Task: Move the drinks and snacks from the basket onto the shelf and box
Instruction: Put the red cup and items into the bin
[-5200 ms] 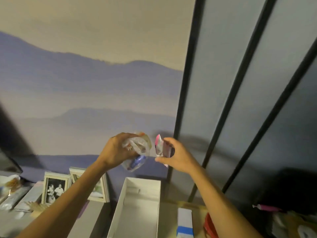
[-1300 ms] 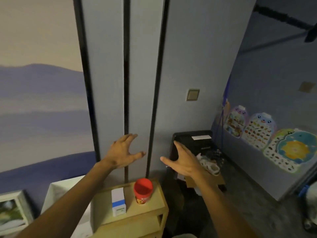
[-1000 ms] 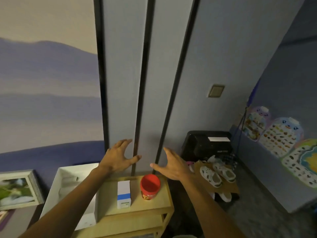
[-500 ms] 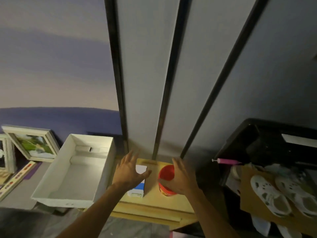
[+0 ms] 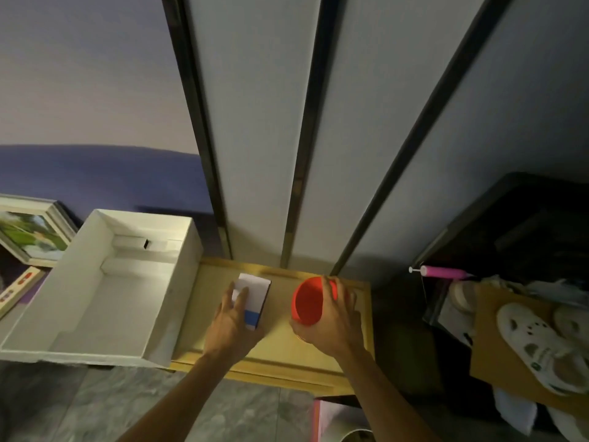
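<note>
Red tub [image 5: 307, 303] stands on the shelf [image 5: 280, 346], right hand [image 5: 331, 323] fingers clasping it. Beside, left hand [image 5: 231, 323] fingers grasp the carton [image 5: 256, 290].

1. The cup [image 5: 307, 301] in the middle of the frame is bright red.
2. The carton [image 5: 255, 293] left of it is white with a blue band.
3. The shelf [image 5: 280, 352] under them is pale yellow wood. The box [image 5: 95, 301] at the lower left is white.
4. The wall [image 5: 95, 173] at the left has a purple band under a beige-grey field. The panels [image 5: 255, 122] are grey with black strips between.
5. At the right, the shoes [image 5: 541, 342] are white with dark holes, on brown cardboard [image 5: 484, 346].
6. The floor [image 5: 95, 403] is grey and marbled.
</note>
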Motion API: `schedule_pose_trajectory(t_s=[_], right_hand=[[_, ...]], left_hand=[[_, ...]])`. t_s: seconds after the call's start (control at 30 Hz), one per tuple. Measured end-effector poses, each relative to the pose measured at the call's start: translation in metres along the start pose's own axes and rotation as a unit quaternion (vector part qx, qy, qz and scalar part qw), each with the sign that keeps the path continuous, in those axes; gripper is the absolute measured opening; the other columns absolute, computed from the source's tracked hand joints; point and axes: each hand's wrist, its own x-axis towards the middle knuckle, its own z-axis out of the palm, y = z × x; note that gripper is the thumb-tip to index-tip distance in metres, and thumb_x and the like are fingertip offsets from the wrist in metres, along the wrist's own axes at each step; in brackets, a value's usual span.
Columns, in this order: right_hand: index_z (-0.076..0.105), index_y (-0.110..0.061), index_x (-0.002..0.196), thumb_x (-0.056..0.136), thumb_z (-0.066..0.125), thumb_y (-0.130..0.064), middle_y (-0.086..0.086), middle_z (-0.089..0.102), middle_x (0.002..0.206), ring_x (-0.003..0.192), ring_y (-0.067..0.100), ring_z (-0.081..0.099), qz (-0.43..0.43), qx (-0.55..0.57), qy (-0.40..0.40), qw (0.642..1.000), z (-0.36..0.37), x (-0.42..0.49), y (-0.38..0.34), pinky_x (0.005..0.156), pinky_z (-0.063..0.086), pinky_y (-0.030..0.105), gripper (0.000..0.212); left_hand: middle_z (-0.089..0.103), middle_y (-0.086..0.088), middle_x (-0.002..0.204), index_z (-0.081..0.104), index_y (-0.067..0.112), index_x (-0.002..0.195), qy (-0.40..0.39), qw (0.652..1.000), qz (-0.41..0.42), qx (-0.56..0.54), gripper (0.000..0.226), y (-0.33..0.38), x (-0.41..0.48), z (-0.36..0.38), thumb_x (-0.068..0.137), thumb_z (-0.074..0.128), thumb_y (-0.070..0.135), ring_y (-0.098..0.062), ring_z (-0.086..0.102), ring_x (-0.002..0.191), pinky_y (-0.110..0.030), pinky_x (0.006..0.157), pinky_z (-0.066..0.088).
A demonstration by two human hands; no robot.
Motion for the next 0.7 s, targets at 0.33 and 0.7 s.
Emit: schedule_pose_trajectory(t_s=[0.33,0.7], right_hand=[[0.017,-0.03,0.163,0.067,0.075,-0.087,-0.001,0.023,0.168,0.152,0.029,0.028,0.008,0.015,0.084,0.996,-0.165,-0.048,-0.051,0.113,0.047,0.052,0.126],[0.009,-0.031,0.164,0.065,0.071,-0.092,0.001,0.021,0.168,0.152,0.032,0.03,0.14,-0.007,0.21,0.968,-0.308,-0.202,-0.029,0.115,0.041,0.052,0.132]], left_hand=[[0.039,-0.006,0.16,0.051,0.026,0.148,0.035,0.994,0.088,-0.05,0.077,0.081,-0.023,-0.15,0.083,0.087,0.043,-0.028,0.05,0.137,-0.039,0.109,0.052],[0.041,0.007,0.16,0.059,0.025,0.145,-0.036,0.951,0.297,-0.074,0.068,0.215,-0.092,-0.253,0.084,0.086,0.037,-0.021,0.043,0.143,-0.038,0.118,0.042]])
